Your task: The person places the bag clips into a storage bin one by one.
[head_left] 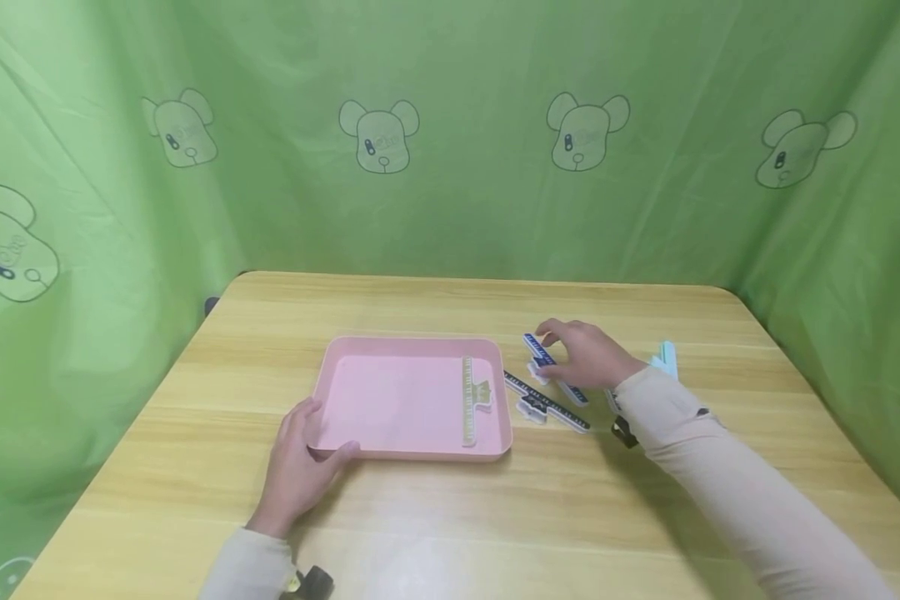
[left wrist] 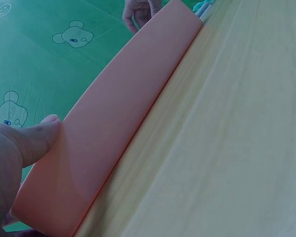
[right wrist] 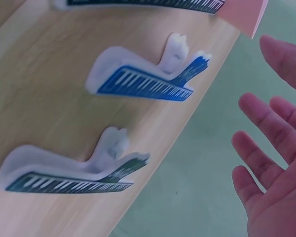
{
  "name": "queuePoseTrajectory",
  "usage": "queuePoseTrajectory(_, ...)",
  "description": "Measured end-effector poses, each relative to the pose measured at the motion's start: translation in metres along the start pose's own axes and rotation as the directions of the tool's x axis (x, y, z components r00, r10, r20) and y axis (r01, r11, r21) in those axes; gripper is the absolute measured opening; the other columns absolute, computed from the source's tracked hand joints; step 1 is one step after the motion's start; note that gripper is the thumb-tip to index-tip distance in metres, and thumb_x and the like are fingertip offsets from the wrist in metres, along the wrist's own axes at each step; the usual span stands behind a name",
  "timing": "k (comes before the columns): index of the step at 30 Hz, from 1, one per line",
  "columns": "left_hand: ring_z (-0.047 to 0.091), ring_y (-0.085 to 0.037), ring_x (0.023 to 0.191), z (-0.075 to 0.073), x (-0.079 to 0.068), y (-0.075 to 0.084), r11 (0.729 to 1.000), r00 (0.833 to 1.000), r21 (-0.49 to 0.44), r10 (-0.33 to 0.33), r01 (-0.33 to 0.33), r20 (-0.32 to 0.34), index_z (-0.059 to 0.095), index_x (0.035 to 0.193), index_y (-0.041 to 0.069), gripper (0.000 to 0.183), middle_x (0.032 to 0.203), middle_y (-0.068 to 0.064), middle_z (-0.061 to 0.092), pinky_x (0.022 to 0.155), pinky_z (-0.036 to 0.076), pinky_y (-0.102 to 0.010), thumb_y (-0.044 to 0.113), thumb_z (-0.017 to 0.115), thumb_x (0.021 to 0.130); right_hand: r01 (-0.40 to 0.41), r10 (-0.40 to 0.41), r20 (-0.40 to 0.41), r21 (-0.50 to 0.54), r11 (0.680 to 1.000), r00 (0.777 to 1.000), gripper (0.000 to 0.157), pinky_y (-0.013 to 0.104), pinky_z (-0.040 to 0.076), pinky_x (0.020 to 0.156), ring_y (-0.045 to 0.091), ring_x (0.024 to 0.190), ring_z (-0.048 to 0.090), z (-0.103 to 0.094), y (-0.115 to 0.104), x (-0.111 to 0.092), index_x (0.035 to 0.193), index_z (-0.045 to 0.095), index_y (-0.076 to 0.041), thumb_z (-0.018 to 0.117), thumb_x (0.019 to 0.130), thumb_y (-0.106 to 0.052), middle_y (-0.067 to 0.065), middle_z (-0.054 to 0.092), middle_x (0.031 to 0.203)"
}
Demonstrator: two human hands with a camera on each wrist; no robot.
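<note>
My left hand [head_left: 300,462] grips the near left corner of a pink tray [head_left: 412,455], its thumb at the front rim. A gold clip [head_left: 468,408] with a piano-key print lies inside the tray at the right. My right hand [head_left: 588,354] hovers over a blue piano-key clip [head_left: 576,393] on the table. In the right wrist view, its fingers [right wrist: 271,133] are spread and apart from the blue clip [right wrist: 143,84]. A black piano-key clip [head_left: 562,414] lies between the tray and that hand. One dark green clip [right wrist: 69,182] is mostly hidden by my sleeve in the head view.
Further right on the wooden table [head_left: 435,533], a mint-coloured clip [head_left: 668,358] is partly covered by my right arm. Green curtains [head_left: 480,225] with bear-head prints hang behind the table and at both sides.
</note>
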State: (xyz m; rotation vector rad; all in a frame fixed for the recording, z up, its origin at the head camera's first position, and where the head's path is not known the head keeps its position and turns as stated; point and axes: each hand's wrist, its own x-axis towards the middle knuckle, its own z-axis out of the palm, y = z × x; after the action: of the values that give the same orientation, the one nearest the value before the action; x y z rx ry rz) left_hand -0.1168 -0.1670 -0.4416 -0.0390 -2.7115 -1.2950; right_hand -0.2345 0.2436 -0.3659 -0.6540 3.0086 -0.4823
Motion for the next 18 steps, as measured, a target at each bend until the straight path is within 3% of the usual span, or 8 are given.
queuePoseTrajectory(18, 0.031, -0.046, 0.135, 0.001, -0.001, 0.000, 1.000, 1.000, 0.006, 0.016, -0.016, -0.013, 0.036, 0.143, 0.000, 0.085, 0.151, -0.024, 0.028, 0.110, 0.026, -0.060, 0.039, 0.078, 0.080, -0.019, 0.017, 0.022, 0.049, 0.999, 1.000, 0.059, 0.061, 0.042, 0.098, 0.047, 0.116, 0.053, -0.008, 0.025, -0.013, 0.133, 0.047, 0.003, 0.075, 0.082, -0.010, 0.027, 0.057, 0.126)
